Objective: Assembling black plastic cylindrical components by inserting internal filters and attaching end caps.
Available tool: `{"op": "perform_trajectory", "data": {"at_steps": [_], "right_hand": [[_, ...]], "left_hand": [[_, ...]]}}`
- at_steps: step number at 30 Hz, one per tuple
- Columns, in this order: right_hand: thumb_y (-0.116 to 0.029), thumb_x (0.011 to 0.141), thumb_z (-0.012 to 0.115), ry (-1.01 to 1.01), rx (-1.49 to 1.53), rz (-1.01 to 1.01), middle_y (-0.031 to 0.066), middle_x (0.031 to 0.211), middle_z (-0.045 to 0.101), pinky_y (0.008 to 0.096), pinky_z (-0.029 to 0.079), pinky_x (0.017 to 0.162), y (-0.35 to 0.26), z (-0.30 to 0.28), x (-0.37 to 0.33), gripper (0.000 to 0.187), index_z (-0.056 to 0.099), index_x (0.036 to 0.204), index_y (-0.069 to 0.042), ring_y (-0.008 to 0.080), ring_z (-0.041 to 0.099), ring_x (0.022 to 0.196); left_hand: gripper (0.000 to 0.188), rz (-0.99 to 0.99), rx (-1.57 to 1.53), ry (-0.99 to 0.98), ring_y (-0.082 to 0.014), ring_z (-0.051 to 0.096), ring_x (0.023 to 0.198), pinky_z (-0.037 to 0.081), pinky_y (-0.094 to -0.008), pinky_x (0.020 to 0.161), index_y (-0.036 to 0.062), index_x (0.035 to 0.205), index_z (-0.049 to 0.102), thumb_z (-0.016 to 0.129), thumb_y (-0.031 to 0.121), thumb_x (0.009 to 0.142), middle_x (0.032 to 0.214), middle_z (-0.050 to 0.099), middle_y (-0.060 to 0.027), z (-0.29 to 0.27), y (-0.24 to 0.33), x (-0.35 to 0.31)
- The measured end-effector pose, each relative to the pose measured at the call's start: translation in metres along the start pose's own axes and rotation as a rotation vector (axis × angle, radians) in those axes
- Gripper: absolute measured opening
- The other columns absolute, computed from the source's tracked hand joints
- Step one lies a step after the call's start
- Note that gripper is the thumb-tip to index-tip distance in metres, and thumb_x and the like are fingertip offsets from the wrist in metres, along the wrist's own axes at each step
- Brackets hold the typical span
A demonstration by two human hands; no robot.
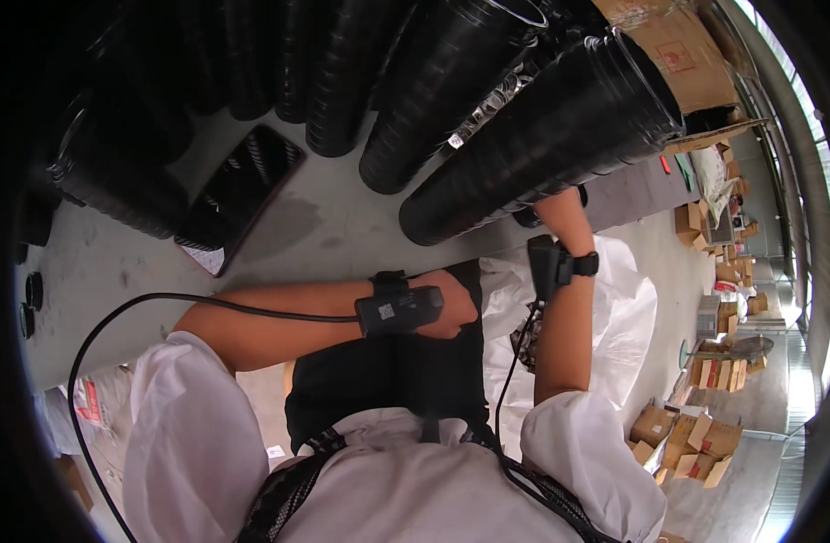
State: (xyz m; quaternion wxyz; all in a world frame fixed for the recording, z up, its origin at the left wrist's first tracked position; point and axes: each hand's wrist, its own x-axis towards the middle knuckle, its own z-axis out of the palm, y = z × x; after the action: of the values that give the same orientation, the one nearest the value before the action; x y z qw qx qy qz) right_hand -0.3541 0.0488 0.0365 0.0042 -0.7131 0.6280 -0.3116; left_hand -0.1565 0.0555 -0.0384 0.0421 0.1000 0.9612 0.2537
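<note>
My left hand (pixel 453 304) lies over my black-clad lap at the table's near edge, its fingers curled in; whether anything is inside them is hidden. My right hand (pixel 564 214) reaches up to the underside of a large black ribbed tube (pixel 541 131), which stands at the table's right side and appears tilted in this view. The tube hides the right fingers, and a small dark round part (pixel 528 217) shows beside them. Left of that tube stands a second black tube (pixel 442 90). A dark glossy tablet-like slab (pixel 243 195) rests on the table, left of my hands.
Several more black tubes (pixel 342 77) crowd the grey table (pixel 297 231) at the back and left. Small black caps (pixel 33 291) lie at its left edge. An open cardboard box (pixel 677 59) stands back right. White plastic sheeting (pixel 627 299) hangs right of my lap; a cable (pixel 161 297) loops past my left arm.
</note>
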Motion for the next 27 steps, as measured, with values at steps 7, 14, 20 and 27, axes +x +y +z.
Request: {"op": "perform_trajectory", "data": {"at_steps": [7,14,20,27], "right_hand": [[-0.012,0.083,0.059,0.093,0.256,0.488,0.0124,0.095,0.065,0.0288,0.045,0.079,0.012,-0.047,-0.015,0.027,0.059,0.106,0.002,0.0172,0.060,0.087],[-0.014,0.073,0.070,-0.001,-0.339,0.316,0.0180,0.112,0.058,0.0347,0.042,0.090,0.007,-0.002,-0.079,0.042,0.058,0.113,-0.004,0.0296,0.054,0.107],[-0.024,0.072,0.072,0.040,-0.058,0.423,0.0205,0.116,0.056,0.0393,0.041,0.090,0.003,0.003,-0.066,0.044,0.061,0.110,-0.007,0.0351,0.053,0.106],[-0.031,0.075,0.070,-0.076,-0.090,0.403,0.0182,0.111,0.059,0.0366,0.044,0.086,-0.004,-0.027,-0.035,0.039,0.064,0.103,-0.005,0.0315,0.057,0.100]], "left_hand": [[0.018,0.014,-0.015,0.028,-0.0282,0.062,0.080,0.049,-0.0416,0.068,0.0076,0.082,0.061,0.057,0.024,0.078,0.078,0.063,-0.0092,0.000,0.000,0.000],[0.016,0.003,-0.009,0.078,-0.0287,0.062,0.077,0.049,-0.0416,0.067,0.0078,0.078,0.061,0.058,0.023,0.075,0.075,0.063,-0.0089,0.002,0.001,-0.001],[0.015,0.011,-0.020,0.108,-0.0287,0.062,0.076,0.049,-0.0418,0.066,0.0074,0.076,0.061,0.059,0.023,0.074,0.074,0.063,-0.0090,0.004,-0.002,0.000],[0.017,0.025,-0.008,0.121,-0.0296,0.062,0.076,0.049,-0.0424,0.066,0.0071,0.076,0.059,0.059,0.024,0.075,0.073,0.062,-0.0101,0.000,-0.003,0.000]]}}
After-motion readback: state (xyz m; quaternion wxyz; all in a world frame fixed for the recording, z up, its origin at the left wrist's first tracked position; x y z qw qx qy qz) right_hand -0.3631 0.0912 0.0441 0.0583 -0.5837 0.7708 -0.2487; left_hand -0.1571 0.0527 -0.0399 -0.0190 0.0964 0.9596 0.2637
